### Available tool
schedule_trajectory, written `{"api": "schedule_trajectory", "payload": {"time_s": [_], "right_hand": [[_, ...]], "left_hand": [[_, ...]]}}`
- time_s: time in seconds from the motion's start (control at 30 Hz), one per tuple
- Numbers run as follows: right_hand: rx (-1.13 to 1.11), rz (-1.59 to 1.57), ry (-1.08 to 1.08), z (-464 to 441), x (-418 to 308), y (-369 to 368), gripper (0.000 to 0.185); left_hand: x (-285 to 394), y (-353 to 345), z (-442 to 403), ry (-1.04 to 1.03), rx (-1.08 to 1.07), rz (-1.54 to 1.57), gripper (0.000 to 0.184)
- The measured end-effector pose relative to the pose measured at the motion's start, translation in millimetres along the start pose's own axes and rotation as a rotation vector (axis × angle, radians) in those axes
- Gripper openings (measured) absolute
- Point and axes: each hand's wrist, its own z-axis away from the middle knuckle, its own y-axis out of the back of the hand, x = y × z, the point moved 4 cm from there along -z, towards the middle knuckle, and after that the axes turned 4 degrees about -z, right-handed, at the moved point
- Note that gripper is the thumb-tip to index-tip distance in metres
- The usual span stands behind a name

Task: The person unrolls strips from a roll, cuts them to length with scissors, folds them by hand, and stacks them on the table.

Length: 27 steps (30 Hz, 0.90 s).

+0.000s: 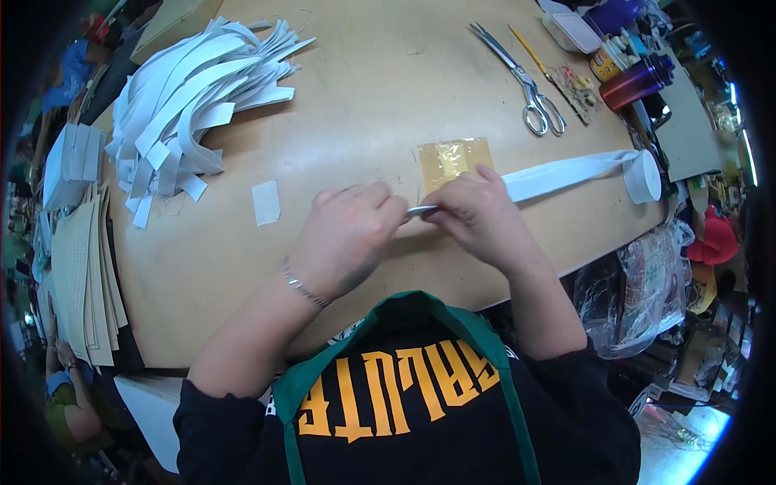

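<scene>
Near the table's front edge, my left hand [352,230] and my right hand [481,214] are closed close together. Between their fingertips shows a short piece of a white strip [419,211], pinched at both ends. From behind my right hand a white band [566,176] runs rightward to a loop or roll [643,176] standing at the table's right edge. It appears to be the same strip, though my fingers hide the join. Just beyond my right hand lies a patch of shiny yellowish tape [453,159]. A small white rectangle [265,202] lies flat left of my left hand.
A large pile of white strips [190,97] fills the back left. Scissors [524,85], a yellow pencil [527,50] and a purple bottle [637,82] are at the back right. Stacked card sheets [81,275] stand at the left edge; a plastic bag [647,291] hangs at the right.
</scene>
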Motion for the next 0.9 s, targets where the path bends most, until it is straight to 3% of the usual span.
{"api": "schedule_trajectory", "payload": {"time_s": [0.13,0.17,0.27,0.33,0.4,0.47,0.57,0.67,0.9], "right_hand": [[-0.118,0.047,0.019,-2.5,-18.4,-14.2,0.018],[-0.208,0.103,-0.015,-3.1,-12.4,-15.2,0.028],[-0.091,0.27,-0.15,1.8,20.9,7.4,0.043],[0.266,0.096,0.019,14.8,86.0,46.1,0.058],[0.411,0.401,-0.127,32.5,153.7,102.3,0.068],[0.419,0.895,-0.605,48.9,176.8,137.8,0.076],[0.4,0.977,-0.875,61.3,230.0,154.5,0.075],[0.374,0.938,-0.965,72.1,263.5,160.1,0.065],[0.44,0.976,-0.819,137.3,350.0,210.8,0.061]], "left_hand": [[-22.3,22.0,34.2,0.08,0.003,0.085,0.004],[-32.4,28.2,44.7,0.133,-0.006,0.093,0.003],[-61.5,49.1,79.9,0.265,0.004,0.04,0.003],[-77.5,61.4,103.2,0.344,0.006,0.009,0.004],[-89.8,67.8,122.6,0.411,-0.017,-0.03,0.006],[-97.6,72.1,137.8,0.479,-0.029,-0.063,0.007],[-109.4,75.3,156.8,0.507,0.013,-0.069,0.008],[-103.1,76.3,156.7,0.563,0.004,-0.054,0.007],[-56.1,50.7,101.9,0.392,-0.002,0.021,0.003]]}}
